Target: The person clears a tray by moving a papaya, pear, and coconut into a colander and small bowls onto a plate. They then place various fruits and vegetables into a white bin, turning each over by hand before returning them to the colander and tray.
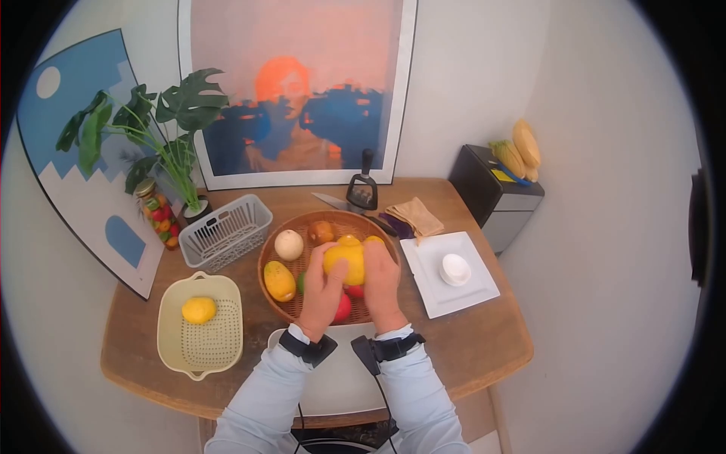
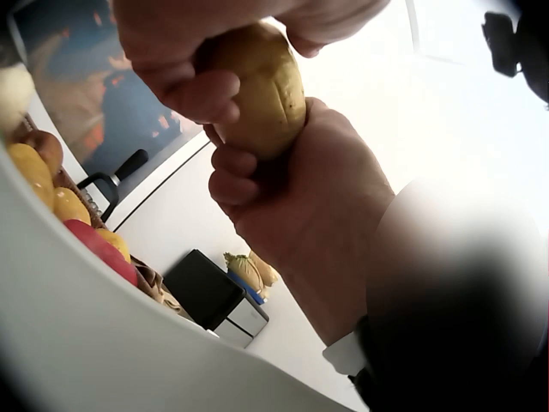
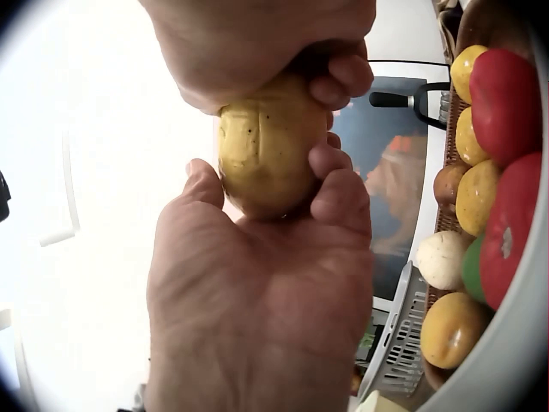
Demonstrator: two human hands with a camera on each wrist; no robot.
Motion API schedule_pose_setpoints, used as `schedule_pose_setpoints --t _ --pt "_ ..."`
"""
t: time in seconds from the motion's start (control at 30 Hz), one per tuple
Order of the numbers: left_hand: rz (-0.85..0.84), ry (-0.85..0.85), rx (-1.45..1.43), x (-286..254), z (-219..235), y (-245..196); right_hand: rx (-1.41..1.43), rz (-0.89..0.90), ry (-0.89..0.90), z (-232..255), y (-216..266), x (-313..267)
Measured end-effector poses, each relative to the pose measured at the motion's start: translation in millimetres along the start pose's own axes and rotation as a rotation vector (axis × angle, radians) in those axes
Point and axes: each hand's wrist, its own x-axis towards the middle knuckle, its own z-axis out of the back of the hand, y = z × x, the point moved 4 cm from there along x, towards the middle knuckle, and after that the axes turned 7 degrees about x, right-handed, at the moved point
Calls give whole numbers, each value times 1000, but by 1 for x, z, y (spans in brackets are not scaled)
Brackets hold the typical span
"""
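Both hands hold a yellow oval fruit [image 1: 345, 265] between them, above the round wicker basket [image 1: 266, 257]. Its skin shows creases and small dark specks in the wrist views. My left hand [image 1: 321, 291] grips it from the left, thumb across its near side. From the right, my right hand [image 1: 383, 284] curls its fingers round it. In the basket below sit a yellow-orange mango [image 1: 280, 281], a whitish round fruit [image 1: 289, 245], a brownish-orange fruit [image 1: 321, 232] and a red fruit [image 1: 342, 307]. Forearms and hands hide part of the basket.
A cream perforated basket [image 1: 168, 344] with a yellow fruit [image 1: 199, 310] stands at left. Behind it is a grey plastic basket [image 1: 227, 240]. A knife [image 1: 330, 200] and grater [image 1: 363, 191] lie behind. At right, a white square plate [image 1: 435, 301] bears a small white bowl [image 1: 455, 269].
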Motion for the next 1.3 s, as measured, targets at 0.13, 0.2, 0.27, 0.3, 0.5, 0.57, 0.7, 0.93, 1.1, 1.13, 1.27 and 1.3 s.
schedule_pose_setpoints --t 0.13,0.2,0.27,0.3,0.5,0.57,0.7,0.93,1.1,1.13,1.27,1.3 --pt "225 26 -218 -1 3 1 -182 277 -52 -9 11 -4" --pt "48 1 -128 1 1 -2 -104 87 -31 -5 -5 -2" --pt "-251 -33 60 2 -6 -5 201 -430 11 7 -17 3" --pt "-230 -10 70 2 -6 -4 277 -526 24 7 -17 1" --pt "166 -46 -308 1 1 5 -75 227 41 -8 12 -6" --pt "159 -142 -398 4 3 9 -114 230 81 -12 18 -8" --pt "191 -77 -493 5 5 19 -179 90 138 -17 21 -11" --pt "239 114 -752 3 -8 6 -382 328 30 -19 14 -12" --pt "184 147 -614 6 -9 6 13 105 176 -18 8 -6" --pt "162 133 -527 7 -8 6 98 62 208 -20 9 -5" --pt "175 47 -370 5 -8 19 2 44 180 -17 6 -8" --pt "203 20 -374 4 -8 25 -19 83 141 -19 1 -9"
